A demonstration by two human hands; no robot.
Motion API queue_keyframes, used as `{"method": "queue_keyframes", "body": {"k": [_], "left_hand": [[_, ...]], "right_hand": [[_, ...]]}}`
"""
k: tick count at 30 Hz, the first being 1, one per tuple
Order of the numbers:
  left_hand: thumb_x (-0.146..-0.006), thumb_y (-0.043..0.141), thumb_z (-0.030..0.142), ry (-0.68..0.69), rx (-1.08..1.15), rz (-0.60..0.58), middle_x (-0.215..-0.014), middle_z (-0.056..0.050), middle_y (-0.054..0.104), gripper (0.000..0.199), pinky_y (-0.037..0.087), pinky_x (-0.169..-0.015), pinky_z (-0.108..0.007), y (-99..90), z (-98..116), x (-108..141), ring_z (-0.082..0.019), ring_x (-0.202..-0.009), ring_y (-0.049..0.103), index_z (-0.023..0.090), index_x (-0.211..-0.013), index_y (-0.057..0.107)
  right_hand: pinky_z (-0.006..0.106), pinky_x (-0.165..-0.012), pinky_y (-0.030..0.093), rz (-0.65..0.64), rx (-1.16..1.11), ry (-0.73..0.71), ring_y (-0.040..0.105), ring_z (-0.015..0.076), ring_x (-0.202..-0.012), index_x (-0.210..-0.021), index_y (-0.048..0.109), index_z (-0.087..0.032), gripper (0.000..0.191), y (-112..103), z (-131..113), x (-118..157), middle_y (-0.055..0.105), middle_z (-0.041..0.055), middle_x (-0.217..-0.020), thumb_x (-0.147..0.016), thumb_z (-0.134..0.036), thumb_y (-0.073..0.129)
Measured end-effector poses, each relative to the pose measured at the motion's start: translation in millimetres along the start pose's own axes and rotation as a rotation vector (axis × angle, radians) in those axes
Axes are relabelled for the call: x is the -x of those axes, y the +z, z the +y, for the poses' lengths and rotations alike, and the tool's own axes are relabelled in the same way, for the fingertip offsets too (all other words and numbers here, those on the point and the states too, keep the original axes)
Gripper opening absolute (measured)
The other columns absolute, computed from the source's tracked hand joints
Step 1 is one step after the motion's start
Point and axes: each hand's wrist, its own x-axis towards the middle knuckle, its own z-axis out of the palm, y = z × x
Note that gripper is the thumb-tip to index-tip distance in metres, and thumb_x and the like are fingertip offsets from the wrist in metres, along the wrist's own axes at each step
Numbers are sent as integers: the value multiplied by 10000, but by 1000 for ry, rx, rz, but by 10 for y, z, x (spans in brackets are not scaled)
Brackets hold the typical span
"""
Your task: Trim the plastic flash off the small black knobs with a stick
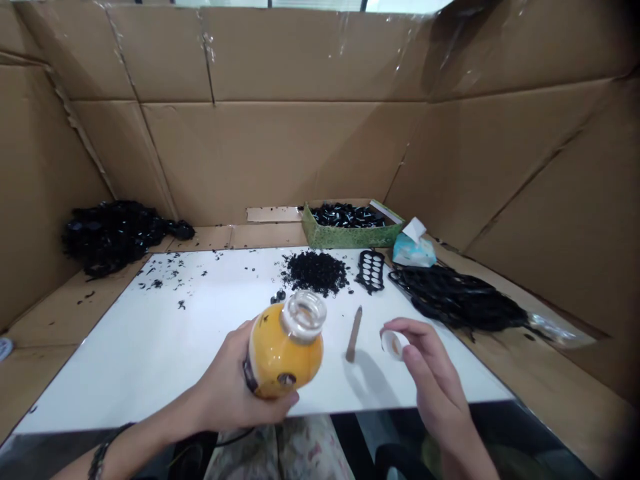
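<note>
The left hand [225, 380] closes fully around an uncapped orange bottle [286, 350] over a white board [150, 373] — fingers wrapped tight. The right hand [430, 360], fingers curled, pinches a white bottle cap [393, 345] — just beyond it, a wooden stick [353, 335] lies on the board.

Uncapped glass bottle [285, 353] of orange drink, tilted, its white screw cap [393, 345] nearby.

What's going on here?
A person has an uncapped orange bottle tilted in their left hand and pinches a white cap in their right hand. Both are over a white board, with a brown stick lying on it between the hands. Farther along the board sits a pile of black bits, and behind that a green box holds more black pieces.
</note>
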Motion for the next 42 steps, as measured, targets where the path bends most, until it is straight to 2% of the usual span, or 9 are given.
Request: {"method": "queue_keyframes", "body": {"k": [6, 12, 18, 26, 30, 35, 37, 39, 42], "left_hand": [[-561, 691, 268, -235, -172, -143, -929, -61, 599, 543, 468, -732, -374, -39, -172, -29, -248, -851, 555, 177, -1070, 527], [-585, 668, 305, -232, -237, -174, -873, -45, 581, 507, 444, -690, -354, -69, -188, -23, -235, -816, 529, 175, -1054, 525], [-575, 674, 328, -213, -268, -182, -811, -20, 548, 479, 429, -654, -329, -41, -252, 7, -208, -751, 513, 194, -1012, 535], [-567, 678, 336, -209, -277, -202, -770, -6, 543, 447, 420, -653, -318, -57, -239, 4, -208, -746, 506, 202, -971, 539], [-568, 673, 343, -171, -324, -205, -750, -5, 548, 429, 416, -650, -321, -72, -187, 12, -214, -744, 495, 201, -950, 537], [-578, 677, 359, -202, -289, -172, -789, -25, 559, 438, 435, -659, -330, -120, -150, 25, -222, -763, 523, 184, -954, 538], [-587, 679, 345, -201, -228, -138, -846, -34, 584, 441, 442, -680, -333, -137, -171, 35, -219, -775, 538, 181, -968, 529], [-590, 683, 343, -191, -196, -114, -868, -34, 595, 453, 445, -685, -331, -152, -200, 44, -216, -776, 543, 181, -980, 519], [-591, 684, 340, -171, -201, -108, -862, -28, 592, 462, 443, -683, -329, -167, -224, 58, -210, -770, 540, 183, -989, 510]], "right_hand": [[332, -907, 410, -433, 192, -495, 491, 207, -1050, -1139, 472, -235, 269, -60, -783, -471, 542, 80, -1081, -871, -247, 471], [335, -886, 433, -728, 214, -547, 493, 193, -1050, -1123, 507, -195, 242, 87, -901, -698, 542, 105, -1098, -906, -219, 400], [308, -876, 433, -798, 153, -566, 510, 169, -1025, -1083, 539, -186, 230, 124, -913, -732, 544, 96, -1098, -906, -186, 392], [244, -706, 428, -804, 284, -492, 564, 151, -824, -1031, 601, -170, 271, 162, -933, -793, 609, 68, -946, -875, -355, 480], [224, -556, 353, -753, 391, -328, 526, 120, -565, -720, 639, -147, 424, 276, -962, -738, 595, 14, -613, -874, -475, 417], [240, -511, 316, -678, 596, -28, 472, 119, -408, -373, 487, -171, 673, 393, -848, -723, 473, 20, -365, -901, -521, 261], [241, -530, 333, -671, 629, -78, 519, 138, -477, -502, 586, -164, 577, 363, -814, -743, 550, 30, -454, -902, -477, 312], [236, -590, 382, -681, 496, -207, 583, 150, -647, -879, 645, -168, 403, 304, -832, -756, 659, 43, -739, -920, -403, 321], [247, -744, 427, -769, 244, -454, 565, 145, -932, -1255, 418, -211, 348, 239, -935, -737, 572, 65, -1160, -929, -310, 345]]}}
